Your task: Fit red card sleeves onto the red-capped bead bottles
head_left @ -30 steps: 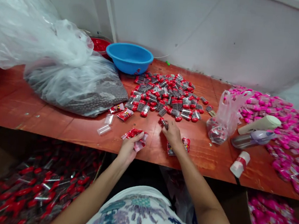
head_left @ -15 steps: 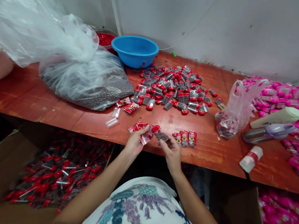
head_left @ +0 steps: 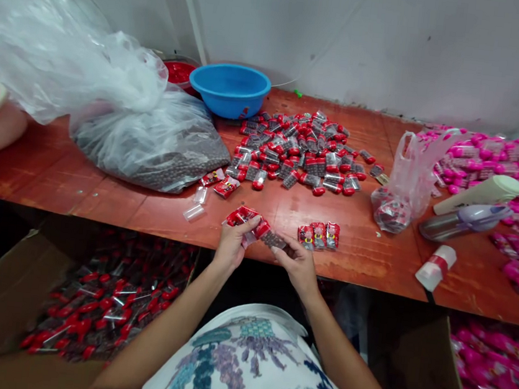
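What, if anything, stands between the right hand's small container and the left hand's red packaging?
Nothing visible. The small container, in the grip of the right hand, meets the red packaging in the left hand; whether its end is inside cannot be told.

Single head-worn view, directed forward and down over the shirt (head_left: 245,361). The left hand (head_left: 231,244) and right hand (head_left: 299,266) lie near, just below mid-frame; the tabletop (head_left: 355,255) extends to both sides of them, the wall (head_left: 351,49) beyond.

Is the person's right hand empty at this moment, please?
No, the right hand is holding one end of a small container with dark contents.
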Tool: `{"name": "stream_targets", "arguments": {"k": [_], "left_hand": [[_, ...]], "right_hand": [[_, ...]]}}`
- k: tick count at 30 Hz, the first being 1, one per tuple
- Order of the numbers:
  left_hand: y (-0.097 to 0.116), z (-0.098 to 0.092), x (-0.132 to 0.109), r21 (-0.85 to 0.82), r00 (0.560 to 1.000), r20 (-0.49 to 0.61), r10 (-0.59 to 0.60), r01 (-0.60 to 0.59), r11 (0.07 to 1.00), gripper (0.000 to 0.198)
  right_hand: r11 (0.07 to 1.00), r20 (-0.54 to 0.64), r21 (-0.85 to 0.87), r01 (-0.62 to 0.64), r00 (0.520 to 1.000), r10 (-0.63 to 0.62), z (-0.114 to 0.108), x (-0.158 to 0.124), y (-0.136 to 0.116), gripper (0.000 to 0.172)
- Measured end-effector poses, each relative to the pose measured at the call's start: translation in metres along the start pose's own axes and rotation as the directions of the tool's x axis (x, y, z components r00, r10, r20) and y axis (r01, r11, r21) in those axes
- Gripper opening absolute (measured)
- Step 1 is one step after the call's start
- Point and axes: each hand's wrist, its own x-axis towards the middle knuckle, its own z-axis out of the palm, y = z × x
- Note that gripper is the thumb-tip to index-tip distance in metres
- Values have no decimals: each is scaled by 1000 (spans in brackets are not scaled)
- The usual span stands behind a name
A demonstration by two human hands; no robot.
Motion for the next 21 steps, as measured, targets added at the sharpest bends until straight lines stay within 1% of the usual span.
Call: {"name": "stream_targets", "arguments": {"k": [2, 3, 5, 7, 9, 10, 12, 15, 17, 18, 19, 21], "left_hand": [[0, 0, -1, 37, 999, 38, 30, -31, 999, 31], [0, 0, -2, 51, 998, 47, 42, -45, 998, 34], [0, 2, -4, 68, 996, 55, 66, -70, 995, 39], [1, 4, -7, 79, 993, 67, 96, -101, 992, 38], [2, 5, -11, 107, 988, 97, 124, -134, 985, 38], [3, 6, -13, 127, 984, 118, 133, -148, 981, 39], [5, 6, -16, 167, 977, 164, 132, -160, 973, 42], [6, 7, -20, 183, 972, 215, 96, -137, 974, 45], [6, 8, -22, 176, 969, 236, 70, -114, 978, 47], [6, 8, -23, 175, 968, 241, 63, -107, 979, 48], [6, 8, -23, 179, 968, 244, 59, -104, 978, 49], [5, 7, -24, 210, 968, 245, 49, -102, 972, 51]], "right_hand": [[1000, 6, 5, -7, 1000, 7, -3, -1, -3, 35], [1000, 3, -25, 17, 1000, -17, -4, -1, -5, 35], [986, -6, -133, 105, 994, -106, -7, -3, -8, 34], [955, -6, -232, 187, 981, -194, -9, -6, -11, 34], [935, -12, -272, 228, 971, -240, -10, -9, -14, 33], [935, -18, -269, 230, 970, -244, -10, -9, -14, 33], [957, -32, -214, 195, 978, -206, -11, -10, -15, 32], [996, -20, -49, 73, 997, -75, -13, -11, -14, 33], [999, -3, 41, 1, 1000, -1, -13, -11, -13, 35], [998, -2, 59, -9, 1000, 9, -14, -11, -13, 36], [999, -9, 53, 9, 1000, -9, -14, -12, -13, 35], [994, -36, -32, 108, 993, -109, -15, -13, -12, 32]]}}
